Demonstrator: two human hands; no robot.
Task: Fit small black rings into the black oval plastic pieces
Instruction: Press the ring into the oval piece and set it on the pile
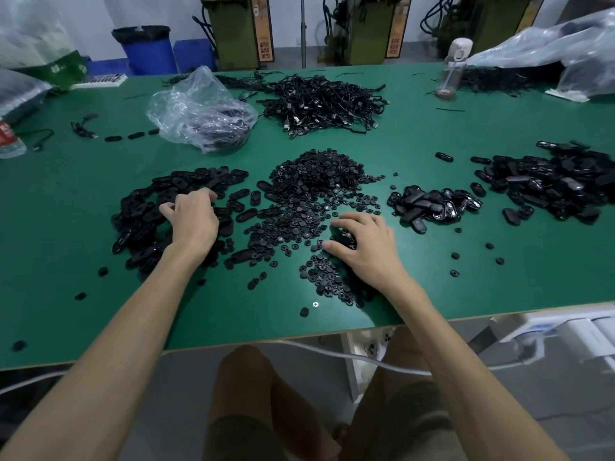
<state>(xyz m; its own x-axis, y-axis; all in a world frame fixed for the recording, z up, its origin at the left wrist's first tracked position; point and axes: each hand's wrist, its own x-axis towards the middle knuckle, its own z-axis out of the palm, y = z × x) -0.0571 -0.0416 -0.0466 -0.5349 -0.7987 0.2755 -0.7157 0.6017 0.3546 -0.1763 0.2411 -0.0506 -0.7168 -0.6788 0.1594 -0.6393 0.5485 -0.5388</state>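
A heap of small black rings (319, 181) lies in the middle of the green table (432, 287) and spreads toward me. A pile of black oval plastic pieces (146, 211) lies to its left. My left hand (193, 221) rests on that oval pile, fingertips bent down among the pieces and thumb spread apart; any piece under the fingers is hidden. My right hand (364, 247) sits over the near rings, fingers and thumb curled round a glossy black oval piece (346, 237) that is mostly hidden.
Two more piles of black oval pieces lie at right (432, 204) and far right (552, 184). Behind them are a tangle of black cords (326, 104), a clear plastic bag (199, 111) and a bottle (452, 71). Loose rings dot the table near its front edge.
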